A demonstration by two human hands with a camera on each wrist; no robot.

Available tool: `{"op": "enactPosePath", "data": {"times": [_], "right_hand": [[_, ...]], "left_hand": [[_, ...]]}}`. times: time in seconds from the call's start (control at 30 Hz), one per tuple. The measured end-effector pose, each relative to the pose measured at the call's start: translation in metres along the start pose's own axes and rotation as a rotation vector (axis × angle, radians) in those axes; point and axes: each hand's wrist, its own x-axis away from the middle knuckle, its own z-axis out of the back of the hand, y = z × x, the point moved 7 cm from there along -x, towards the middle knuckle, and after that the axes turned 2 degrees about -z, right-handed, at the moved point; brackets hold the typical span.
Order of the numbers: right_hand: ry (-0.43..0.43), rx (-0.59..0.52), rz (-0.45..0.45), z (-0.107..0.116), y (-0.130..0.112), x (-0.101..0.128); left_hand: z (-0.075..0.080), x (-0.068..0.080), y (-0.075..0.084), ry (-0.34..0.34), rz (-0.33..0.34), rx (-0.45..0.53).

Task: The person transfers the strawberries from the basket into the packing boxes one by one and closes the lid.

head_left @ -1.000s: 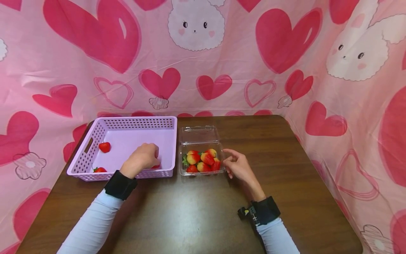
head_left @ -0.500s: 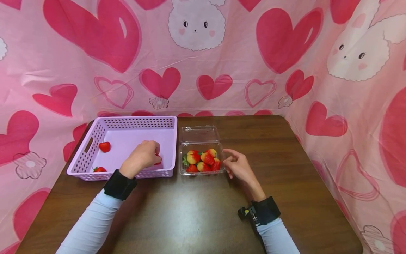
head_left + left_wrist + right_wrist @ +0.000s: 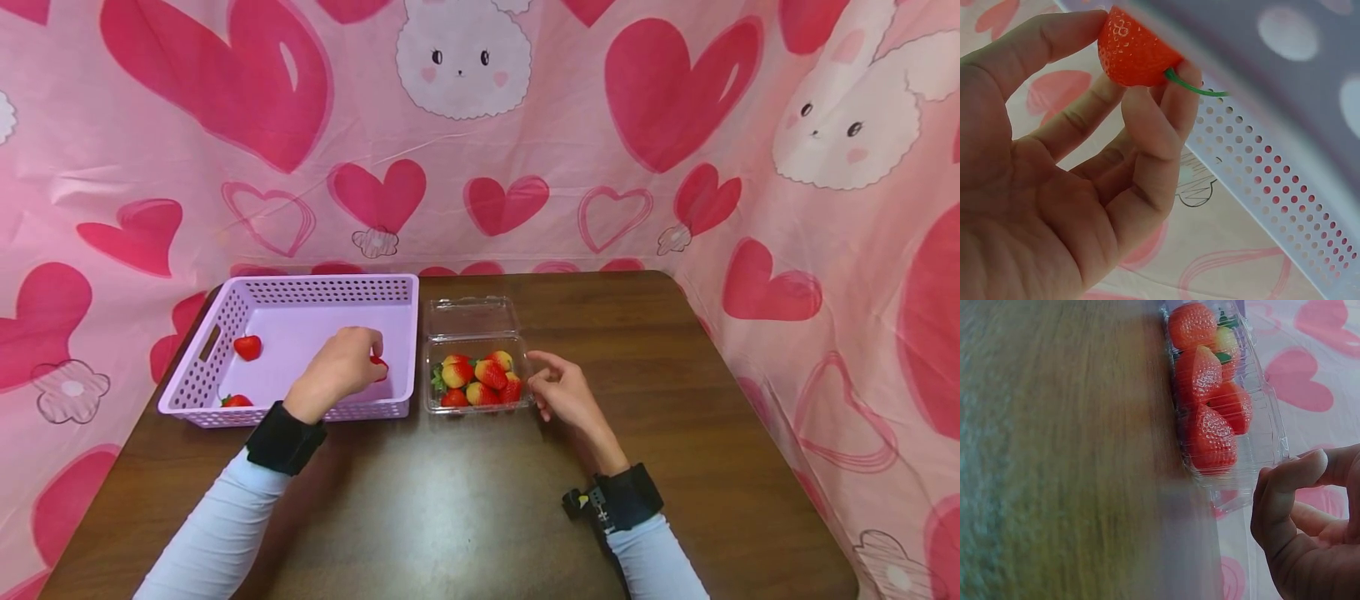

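My left hand (image 3: 339, 365) is over the right part of a lilac plastic basket (image 3: 415, 350). It pinches a red strawberry (image 3: 1135, 50) between thumb and fingertips; a thin green stem sticks out in the left wrist view. Two more strawberries lie in the basket, one near the left wall (image 3: 247, 347) and one by the front left corner (image 3: 237, 401). To the right stands a clear plastic clamshell container (image 3: 433, 402), lid folded back, holding several red and yellowish strawberries (image 3: 480, 377). My right hand (image 3: 566, 390) holds the container's right rim with thumb and fingers.
The brown wooden table (image 3: 465, 500) carries the basket and the container side by side near its back edge. The clear lid (image 3: 472, 317) lies open behind the container. A pink heart-and-rabbit cloth (image 3: 450, 200) hangs behind and at the sides.
My left hand has risen slightly within the basket and moved a little right, the strawberry in it now showing more. My right hand and the container have stayed put.
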Motion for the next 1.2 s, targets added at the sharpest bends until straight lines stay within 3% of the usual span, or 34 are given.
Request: {"op": "enactPosePath", "data": {"times": [0.37, 0.67, 1.2], "right_hand": [[-0.005, 0.006, -0.01, 0.0, 0.001, -0.001], [-0.014, 0.009, -0.007, 0.001, 0.0, -0.001], [-0.02, 0.011, -0.005, 0.001, 0.002, -0.002]], "left_hand": [[0.004, 0.002, 0.009, 0.101, -0.057, 0.003], [0.005, 0.0, 0.017, 0.123, -0.099, 0.015], [0.001, -0.001, 0.024, 0.092, -0.114, 0.078]]}}
